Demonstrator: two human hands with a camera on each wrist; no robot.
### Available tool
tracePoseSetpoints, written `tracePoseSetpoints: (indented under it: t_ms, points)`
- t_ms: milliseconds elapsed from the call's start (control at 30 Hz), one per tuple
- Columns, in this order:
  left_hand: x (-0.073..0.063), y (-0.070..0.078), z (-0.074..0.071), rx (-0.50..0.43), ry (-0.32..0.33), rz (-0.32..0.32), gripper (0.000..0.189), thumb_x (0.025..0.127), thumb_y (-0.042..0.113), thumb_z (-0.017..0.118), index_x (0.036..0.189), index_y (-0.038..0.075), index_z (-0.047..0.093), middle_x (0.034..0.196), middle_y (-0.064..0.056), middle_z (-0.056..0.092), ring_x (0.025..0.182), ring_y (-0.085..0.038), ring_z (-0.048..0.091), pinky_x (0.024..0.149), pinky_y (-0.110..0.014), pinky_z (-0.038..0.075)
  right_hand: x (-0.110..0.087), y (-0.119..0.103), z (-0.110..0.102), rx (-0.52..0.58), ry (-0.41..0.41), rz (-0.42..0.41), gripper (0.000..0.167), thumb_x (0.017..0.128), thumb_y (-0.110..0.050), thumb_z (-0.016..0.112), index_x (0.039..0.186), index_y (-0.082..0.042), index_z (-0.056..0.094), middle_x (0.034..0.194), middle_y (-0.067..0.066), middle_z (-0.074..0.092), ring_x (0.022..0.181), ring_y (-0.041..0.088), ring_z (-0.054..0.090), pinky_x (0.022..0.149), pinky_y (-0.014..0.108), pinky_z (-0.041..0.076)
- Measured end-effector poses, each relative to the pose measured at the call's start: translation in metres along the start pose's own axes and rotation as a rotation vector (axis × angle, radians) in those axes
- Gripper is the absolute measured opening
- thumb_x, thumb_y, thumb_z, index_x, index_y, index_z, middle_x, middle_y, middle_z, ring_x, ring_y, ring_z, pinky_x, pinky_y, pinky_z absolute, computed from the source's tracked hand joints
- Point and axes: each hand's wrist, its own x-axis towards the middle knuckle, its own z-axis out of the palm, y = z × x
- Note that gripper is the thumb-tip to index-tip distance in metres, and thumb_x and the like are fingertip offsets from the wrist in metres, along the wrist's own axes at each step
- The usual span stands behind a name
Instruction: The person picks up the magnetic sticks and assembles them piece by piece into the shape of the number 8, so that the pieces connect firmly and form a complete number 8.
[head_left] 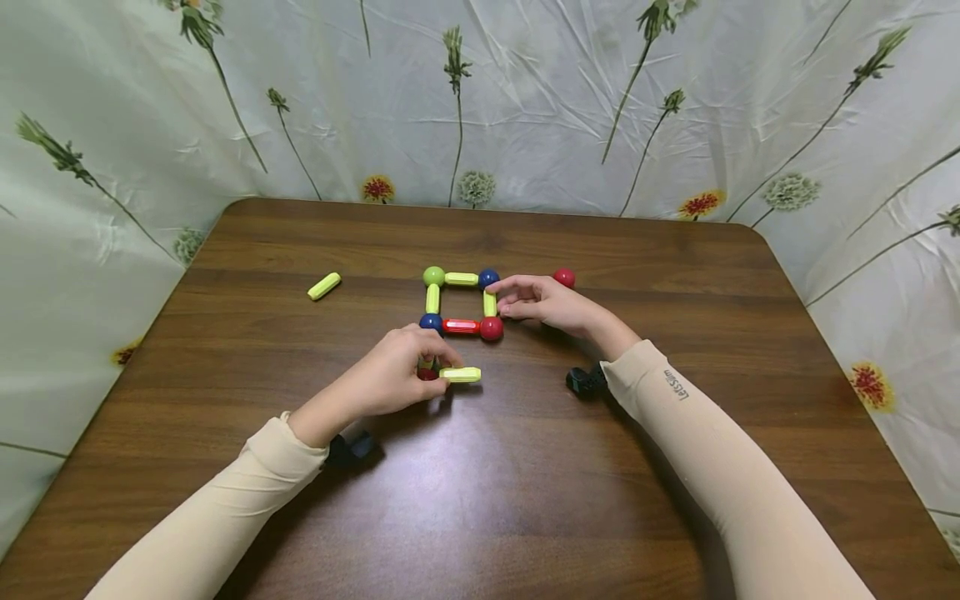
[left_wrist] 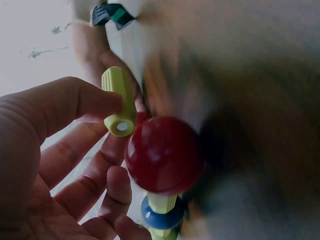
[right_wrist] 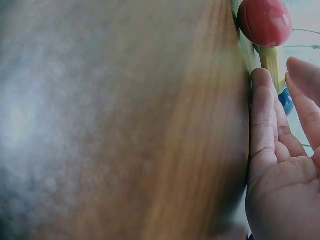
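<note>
My left hand [head_left: 397,371] pinches a yellow-green magnetic rod [head_left: 461,375] between thumb and fingers. Right beside that rod is a dark red ball [left_wrist: 165,155], joined by another yellow-green rod [left_wrist: 161,202] to a blue ball [left_wrist: 162,216]. That blue ball is the near-left corner of a flat square of rods and balls, whose near side is a red rod [head_left: 461,327]. The other corners are a green ball [head_left: 433,277], a blue ball [head_left: 488,278] and a red ball [head_left: 491,328]. My right hand [head_left: 551,304] rests beside the square's right-hand yellow-green rod [right_wrist: 270,65], fingers loosely extended; contact is unclear.
A loose yellow-green rod [head_left: 324,286] lies on the wooden table [head_left: 525,500] to the left. Behind my right hand sits a separate red ball [head_left: 564,277]. Black wrist devices show under both forearms, and a flowered cloth [head_left: 405,100] hangs behind the table.
</note>
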Motion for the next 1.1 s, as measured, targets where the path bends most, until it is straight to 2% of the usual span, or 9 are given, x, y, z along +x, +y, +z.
tracePoseSetpoints:
  t_ms: [133, 500, 900, 1100]
  points:
    - [0.001, 0.0, 0.005, 0.034, -0.007, 0.014, 0.022, 0.084, 0.005, 0.082, 0.103, 0.015, 0.084, 0.1, 0.004, 0.078, 0.095, -0.018, 0.057, 0.084, -0.033, 0.045, 0.0, 0.001, 0.0, -0.013, -0.002, 0.002, 0.043, 0.107, -0.01, 0.065, 0.15, -0.006, 0.06, 0.125, 0.011, 0.072, 0.114, 0.012, 0.066, 0.097, 0.022, 0.056]
    - [0.0, 0.001, 0.013, 0.076, -0.026, 0.022, 0.021, 0.081, 0.005, 0.083, 0.1, 0.015, 0.083, 0.098, 0.005, 0.077, 0.095, -0.018, 0.054, 0.084, -0.033, 0.044, 0.0, 0.001, -0.001, -0.036, -0.003, 0.013, 0.044, 0.107, -0.013, 0.066, 0.15, -0.009, 0.06, 0.127, 0.01, 0.071, 0.116, 0.013, 0.066, 0.099, 0.024, 0.055]
    - [0.0, 0.002, 0.012, 0.13, -0.023, 0.042, 0.019, 0.079, 0.002, 0.081, 0.093, 0.015, 0.08, 0.089, 0.005, 0.074, 0.09, -0.019, 0.053, 0.08, -0.031, 0.043, 0.0, 0.0, 0.0, -0.027, -0.006, 0.007, 0.044, 0.107, -0.012, 0.066, 0.15, -0.008, 0.06, 0.125, 0.011, 0.071, 0.114, 0.012, 0.066, 0.098, 0.023, 0.055]
    - [0.0, 0.004, 0.009, 0.133, -0.035, 0.03, 0.02, 0.079, 0.001, 0.081, 0.092, 0.016, 0.079, 0.084, 0.007, 0.072, 0.09, -0.019, 0.054, 0.08, -0.03, 0.043, 0.0, 0.0, 0.0, -0.029, -0.005, 0.012, 0.043, 0.107, -0.013, 0.066, 0.15, -0.008, 0.06, 0.124, 0.01, 0.071, 0.113, 0.012, 0.066, 0.099, 0.023, 0.055]
